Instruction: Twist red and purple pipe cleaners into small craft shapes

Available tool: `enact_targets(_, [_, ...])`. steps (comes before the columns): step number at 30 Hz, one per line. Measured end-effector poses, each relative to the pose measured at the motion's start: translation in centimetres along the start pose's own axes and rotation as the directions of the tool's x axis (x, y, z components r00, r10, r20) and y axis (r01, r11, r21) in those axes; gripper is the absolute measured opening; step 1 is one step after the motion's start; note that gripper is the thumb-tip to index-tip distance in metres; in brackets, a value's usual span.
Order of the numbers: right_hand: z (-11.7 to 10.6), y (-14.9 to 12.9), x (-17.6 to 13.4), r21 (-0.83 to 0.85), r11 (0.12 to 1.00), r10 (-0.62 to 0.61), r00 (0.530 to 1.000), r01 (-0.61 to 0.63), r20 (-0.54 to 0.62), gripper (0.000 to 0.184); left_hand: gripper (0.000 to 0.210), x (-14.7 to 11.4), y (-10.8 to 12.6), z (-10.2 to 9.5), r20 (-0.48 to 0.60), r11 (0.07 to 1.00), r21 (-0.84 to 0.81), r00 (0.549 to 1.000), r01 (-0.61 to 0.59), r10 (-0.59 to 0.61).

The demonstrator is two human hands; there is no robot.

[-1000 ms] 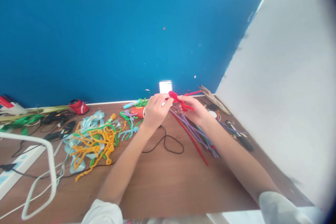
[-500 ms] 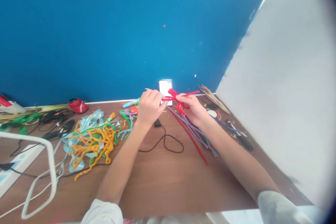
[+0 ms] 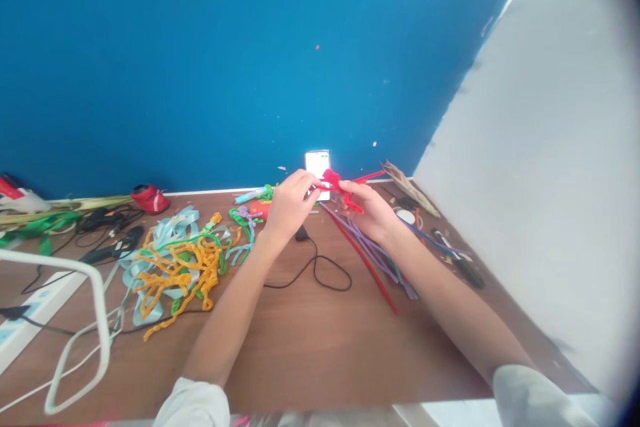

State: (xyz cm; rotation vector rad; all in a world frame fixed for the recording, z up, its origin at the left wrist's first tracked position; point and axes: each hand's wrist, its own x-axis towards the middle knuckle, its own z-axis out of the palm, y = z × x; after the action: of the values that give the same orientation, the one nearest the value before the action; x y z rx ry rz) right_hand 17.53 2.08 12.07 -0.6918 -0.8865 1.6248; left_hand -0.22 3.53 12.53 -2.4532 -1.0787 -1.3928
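Between my hands, above the back of the brown table, is a red pipe cleaner piece (image 3: 331, 178), bent into loops with a straight end sticking out to the right. My left hand (image 3: 293, 203) pinches its left end between thumb and fingers. The thumb and fingers of my right hand (image 3: 367, 209) are closed on its looped middle, and a bent part hangs below them. Behind the red piece a lit phone (image 3: 317, 163) leans upright against the blue wall, partly covered by it. Loose purple pipe cleaners (image 3: 373, 250) and a red one (image 3: 369, 268) lie under my right hand.
To the left lies a tangle of orange pipe cleaners (image 3: 193, 267) and light blue ribbon (image 3: 175, 230). A white power strip (image 3: 43, 310) and a white bent frame (image 3: 103, 320) are at far left. A black cable (image 3: 315, 270) curls mid-table. Pliers-like tools (image 3: 465, 267) lie right.
My left hand has shifted slightly right, closer to my right hand. The loops of the red pipe cleaner now sit closer together, and its lower part has turned a little.
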Motion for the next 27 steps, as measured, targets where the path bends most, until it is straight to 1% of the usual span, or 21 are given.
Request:
enact_targets(3, [0.0, -0.1, -0.1, 0.014, 0.999, 0.041, 0.999, -0.042, 0.012, 0.025, 0.010, -0.4, -0.7, 0.1, -0.015, 0.988, 0.081, 0.991, -0.131, 0.133])
enact_targets(6, [0.0, -0.3, -0.1, 0.038, 0.997, 0.073, 0.997, -0.074, 0.015, 0.026, 0.018, -1.0, -1.2, 0.4, -0.014, 0.950, 0.200, 0.969, -0.238, 0.246])
enact_targets(8, [-0.1, -0.5, -0.1, 0.040, 0.995, 0.091, 0.996, -0.092, 0.026, 0.026, 0.021, -1.2, -1.3, 0.5, 0.006, 0.927, 0.249, 0.957, -0.281, 0.288])
enact_targets(9, [-0.1, -0.5, -0.1, 0.037, 0.994, 0.097, 0.995, -0.098, 0.037, 0.026, 0.022, -1.3, -1.3, 0.5, 0.016, 0.921, 0.264, 0.957, -0.285, 0.291])
enact_targets(11, [0.0, -0.6, -0.1, 0.032, 0.994, 0.103, 0.993, -0.105, 0.057, 0.026, 0.023, -1.4, -1.1, 0.6, 0.023, 0.922, 0.297, 0.967, -0.249, 0.254])
enact_targets(13, [0.0, -0.5, -0.2, 0.017, 0.995, 0.094, 0.993, -0.096, 0.066, 0.026, 0.022, -1.3, -0.7, 0.7, 0.019, 0.924, 0.336, 0.982, -0.181, 0.185])
enact_targets(15, [0.0, -0.4, -0.2, -0.021, 0.998, 0.052, 0.997, -0.051, 0.060, 0.028, 0.020, -1.2, -0.2, 0.7, 0.012, 0.933, 0.346, 0.995, -0.100, 0.102])
enact_targets(16, [0.0, -0.3, -0.2, -0.045, 0.999, 0.023, 0.998, -0.021, 0.050, 0.028, 0.020, -1.0, 0.1, 0.8, 0.010, 0.944, 0.325, 0.999, -0.054, 0.054])
enact_targets(18, [0.0, -0.2, -0.2, -0.110, 0.993, -0.046, 0.999, 0.048, 0.022, 0.027, 0.023, -0.8, 0.8, 0.9, 0.028, 0.976, 0.210, 0.997, 0.060, -0.067])
enact_targets(20, [-0.2, -0.2, -0.1, -0.202, 0.970, -0.137, 0.991, 0.136, 0.009, 0.027, 0.026, -0.6, 1.5, 0.9, 0.080, 0.976, 0.019, 0.972, 0.219, -0.219])
enact_targets(21, [-0.3, -0.2, -0.2, -0.255, 0.949, -0.189, 0.982, 0.187, 0.016, 0.028, 0.028, -0.5, 1.8, 1.0, 0.121, 0.944, -0.102, 0.946, 0.313, -0.301])
enact_targets(22, [-0.4, -0.3, -0.2, -0.311, 0.919, -0.243, 0.969, 0.242, 0.036, 0.028, 0.029, -0.3, 2.0, 1.0, 0.178, 0.880, -0.237, 0.909, 0.412, -0.377])
enact_targets(23, [-0.4, -0.4, -0.2, -0.369, 0.880, -0.296, 0.953, 0.298, 0.064, 0.027, 0.030, -0.2, 2.2, 1.0, 0.249, 0.777, -0.371, 0.860, 0.509, -0.445])
enact_targets(25, [-0.6, -0.6, -0.3, -0.500, 0.767, -0.387, 0.912, 0.401, 0.137, 0.024, 0.027, 0.0, 2.2, 0.8, 0.410, 0.489, -0.575, 0.748, 0.656, -0.522])
enact_targets(26, [-0.7, -0.7, -0.3, -0.571, 0.685, -0.433, 0.883, 0.453, 0.181, 0.023, 0.025, 0.1, 2.2, 0.7, 0.485, 0.345, -0.628, 0.698, 0.697, -0.527])
enact_targets(27, [-0.9, -0.9, -0.3, -0.634, 0.590, -0.477, 0.849, 0.501, 0.227, 0.022, 0.023, 0.2, 2.0, 0.6, 0.546, 0.237, -0.651, 0.662, 0.721, -0.514])
